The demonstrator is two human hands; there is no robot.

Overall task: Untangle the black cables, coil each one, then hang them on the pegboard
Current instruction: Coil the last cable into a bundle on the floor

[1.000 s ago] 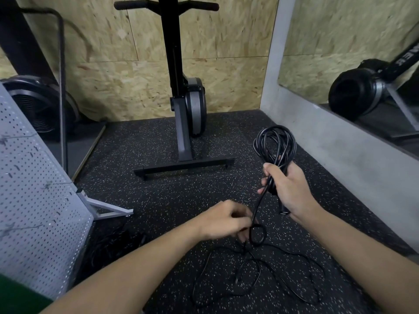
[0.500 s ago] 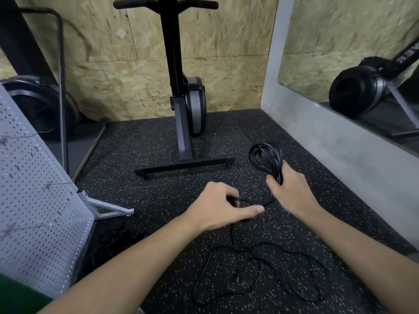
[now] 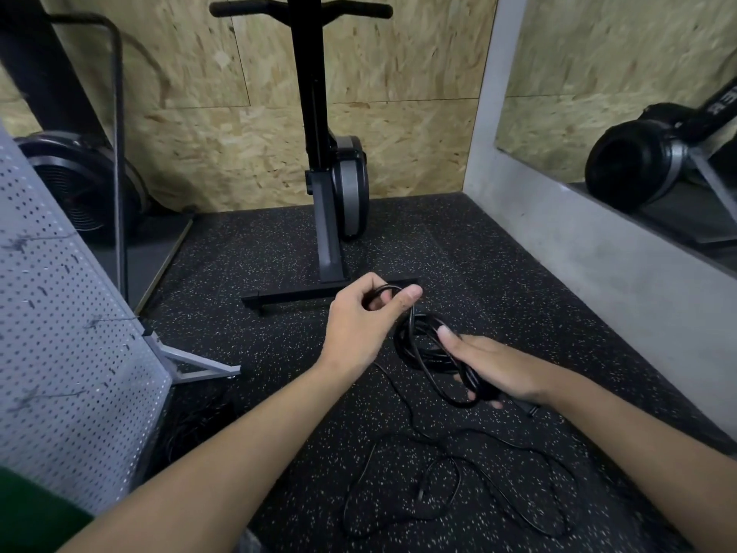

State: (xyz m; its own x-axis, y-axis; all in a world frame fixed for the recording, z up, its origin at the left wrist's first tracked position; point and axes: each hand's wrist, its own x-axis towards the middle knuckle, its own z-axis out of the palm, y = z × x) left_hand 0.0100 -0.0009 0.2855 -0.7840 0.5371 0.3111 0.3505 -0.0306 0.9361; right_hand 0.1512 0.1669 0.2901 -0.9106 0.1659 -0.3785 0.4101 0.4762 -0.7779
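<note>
Head view: the right hand (image 3: 494,371) grips a coiled bundle of thin black cable (image 3: 418,349) low over the black speckled rubber floor (image 3: 498,273), near the centre. The left hand (image 3: 365,325), just left of it and a little farther away, pinches one strand of that cable between thumb and fingers. The loose tail of the cable (image 3: 458,478) sprawls on the near floor. A grey perforated metal pegboard (image 3: 60,333) stands at the left.

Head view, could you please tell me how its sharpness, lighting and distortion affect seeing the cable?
Head view: light soft and even, no glare or hard shadows; wide-angle bending tilts the pegboard and wall edge at the sides; left hand and right hand look sharp; the coil and loose cable blend into the dark speckled floor.
</note>
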